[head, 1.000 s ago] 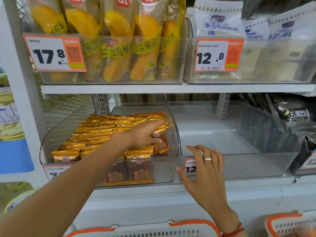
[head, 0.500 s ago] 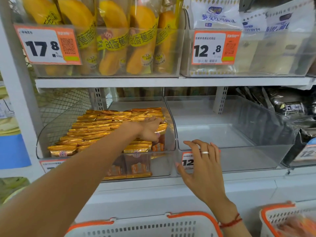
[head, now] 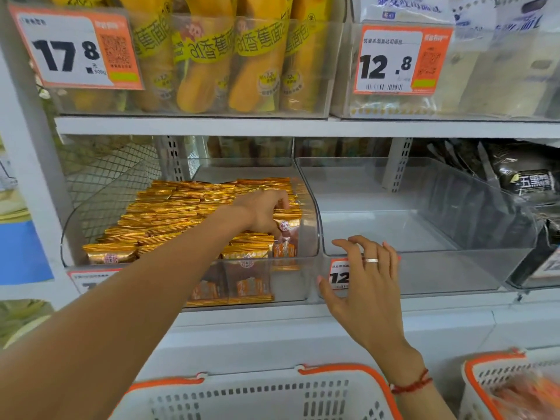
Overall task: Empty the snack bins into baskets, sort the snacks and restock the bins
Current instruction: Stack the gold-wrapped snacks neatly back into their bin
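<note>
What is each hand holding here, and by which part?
The left hand curls its fingers round gold foil snack packets in the clear plastic bin, gripping their top edges. The right hand rests on the empty clear bin's front rim.

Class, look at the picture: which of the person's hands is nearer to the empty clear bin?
Right. The right hand rests on the empty clear bin's front left corner, while the left hand reaches into the neighbouring bin among the gold snack packets.

Head camera (sole view) faces the shelf (head: 272,127) closely, angled slightly down
</note>
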`<action>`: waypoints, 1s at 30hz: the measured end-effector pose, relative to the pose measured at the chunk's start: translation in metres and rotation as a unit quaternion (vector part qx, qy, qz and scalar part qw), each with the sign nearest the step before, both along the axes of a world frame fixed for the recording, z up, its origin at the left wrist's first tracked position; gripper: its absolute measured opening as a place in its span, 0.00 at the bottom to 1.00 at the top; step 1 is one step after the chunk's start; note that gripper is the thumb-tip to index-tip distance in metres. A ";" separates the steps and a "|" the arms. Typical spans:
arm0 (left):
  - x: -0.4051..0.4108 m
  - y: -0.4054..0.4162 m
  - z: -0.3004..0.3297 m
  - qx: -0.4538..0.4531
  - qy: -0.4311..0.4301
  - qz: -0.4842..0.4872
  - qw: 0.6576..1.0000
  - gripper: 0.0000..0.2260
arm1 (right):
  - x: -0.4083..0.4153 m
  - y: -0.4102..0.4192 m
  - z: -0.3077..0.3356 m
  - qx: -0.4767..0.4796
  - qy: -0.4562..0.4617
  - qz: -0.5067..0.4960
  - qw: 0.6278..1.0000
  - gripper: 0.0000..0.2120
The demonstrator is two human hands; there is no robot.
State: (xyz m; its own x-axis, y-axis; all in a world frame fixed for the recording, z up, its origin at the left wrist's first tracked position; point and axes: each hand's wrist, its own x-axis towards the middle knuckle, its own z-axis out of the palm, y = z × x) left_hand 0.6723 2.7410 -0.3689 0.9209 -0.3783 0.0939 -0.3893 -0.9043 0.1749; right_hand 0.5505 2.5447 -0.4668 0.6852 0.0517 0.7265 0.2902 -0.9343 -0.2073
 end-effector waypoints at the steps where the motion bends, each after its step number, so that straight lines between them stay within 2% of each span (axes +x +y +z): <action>1: 0.000 -0.001 0.001 0.005 -0.001 0.004 1.000 0.28 | -0.001 0.000 0.001 -0.003 0.003 0.001 1.000 0.26; 5: -0.014 0.006 0.009 -0.012 -0.029 0.026 0.999 0.26 | -0.004 -0.005 0.005 -0.015 0.019 0.012 1.000 0.27; 8: -0.052 0.014 0.010 -0.131 -0.098 0.053 0.985 0.18 | -0.009 -0.005 0.010 -0.011 0.024 0.033 0.999 0.28; 10: -0.097 0.025 0.003 -0.225 -0.193 0.075 0.952 0.13 | -0.019 0.003 0.015 0.033 -0.014 0.068 0.997 0.26; 12: -0.152 0.041 -0.013 -0.317 -0.273 0.098 0.903 0.09 | -0.035 0.021 0.014 0.078 -0.076 0.106 0.988 0.19; 14: -0.204 0.062 -0.040 -0.397 -0.284 0.143 0.861 0.07 | -0.055 0.047 0.000 0.115 -0.088 0.151 0.978 0.14; 16: -0.247 0.090 -0.087 -0.408 -0.251 0.225 0.849 0.06 | -0.075 0.076 -0.033 0.114 -0.007 0.205 0.972 0.11; 18: -0.283 0.120 -0.147 -0.341 -0.196 0.329 0.858 0.08 | -0.093 0.099 -0.077 0.018 0.147 0.251 0.957 0.12; 20: -0.310 0.144 -0.202 -0.249 -0.109 0.427 0.862 0.16 | -0.111 0.119 -0.125 -0.077 0.336 0.287 0.894 0.14; 22: -0.325 0.159 -0.240 -0.204 -0.013 0.488 0.849 0.23 | -0.128 0.137 -0.166 -0.108 0.491 0.301 0.811 0.15; 25: -0.332 0.166 -0.262 -0.211 0.055 0.517 0.828 0.23 | -0.143 0.170 -0.213 -0.102 0.595 0.301 0.738 0.20; 27: -0.333 0.166 -0.265 -0.243 0.074 0.515 0.818 0.22 | -0.146 0.195 -0.242 -0.069 0.638 0.294 0.708 0.26; 30: -0.333 0.164 -0.263 -0.275 0.084 0.535 0.795 0.20 | -0.145 0.234 -0.276 -0.008 0.715 0.289 0.637 0.30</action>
